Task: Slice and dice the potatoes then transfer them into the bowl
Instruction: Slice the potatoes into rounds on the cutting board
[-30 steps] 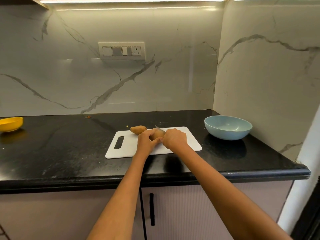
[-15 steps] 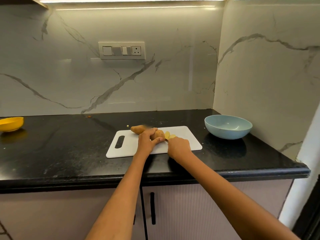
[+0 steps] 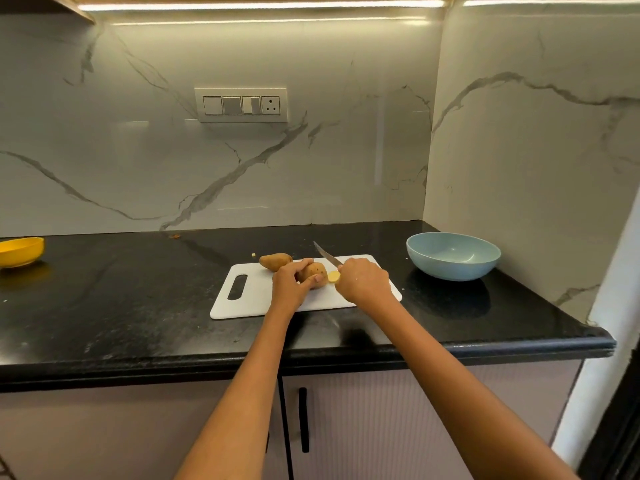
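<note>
Slicing is under way on the white cutting board (image 3: 256,299). Left hand (image 3: 289,284) grips the potato in work (image 3: 313,271), fingers curled over its top, thumb along the near side, pinning it to the board. Right hand (image 3: 363,280) is closed around the knife (image 3: 327,256) handle; the handle itself is hidden inside the fist.

Change over the last second: the blade was down across the potato's right end, then out of view half a second ago with pale pieces showing beside the potato. Now the blade is lifted, tip pointing up and away toward the back wall, clear of the potato. One pale yellow slice (image 3: 333,276) lies just right of the cut face, touching or nearly touching the right hand; cannot tell which.

Reading: one cut stroke is finished and the knife is raised for the next. Most of this potato remains whole.

Second potato (image 3: 275,261) lies uncut at the board's far edge, just behind the left hand. Blue bowl (image 3: 453,271) sits on the black counter (image 3: 104,306) to the right of the board, apart from it, nothing visible inside. Task judged early: slicing barely begun, dicing and transfer not yet done.

Risk noted: left fingertips sit near the cut face, so the next stroke needs a margin.

A yellow bowl (image 3: 20,251) stands at the far left.
</note>
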A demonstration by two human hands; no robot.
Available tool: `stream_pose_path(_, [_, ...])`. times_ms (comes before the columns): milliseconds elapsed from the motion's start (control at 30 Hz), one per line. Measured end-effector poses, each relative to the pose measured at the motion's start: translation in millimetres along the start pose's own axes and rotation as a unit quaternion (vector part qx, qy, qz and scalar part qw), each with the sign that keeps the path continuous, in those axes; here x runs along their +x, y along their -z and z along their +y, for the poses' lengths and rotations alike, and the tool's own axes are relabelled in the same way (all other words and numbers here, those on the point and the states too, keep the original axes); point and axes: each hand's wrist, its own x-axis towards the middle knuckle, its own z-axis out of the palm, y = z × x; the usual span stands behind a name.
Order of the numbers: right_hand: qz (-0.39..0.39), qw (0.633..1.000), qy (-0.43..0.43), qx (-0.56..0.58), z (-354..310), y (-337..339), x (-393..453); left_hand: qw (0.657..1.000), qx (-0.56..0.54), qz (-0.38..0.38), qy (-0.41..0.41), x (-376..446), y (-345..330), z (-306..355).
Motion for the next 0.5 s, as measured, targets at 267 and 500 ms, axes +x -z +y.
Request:
stream_pose_path(267, [-0.014, 1.0, 0.002, -0.02, -10.2, -5.3, -4.1, 1.0, -0.003, 0.012, 0.002, -0.1, 0.0, -0.4])
stream_pose_path(500, [-0.005, 0.999, 0.017, -0.044, -20.0, -9.0, 0.0, 1.0, 0.005, 0.009, -0.01, 0.3, -0.1, -1.4])
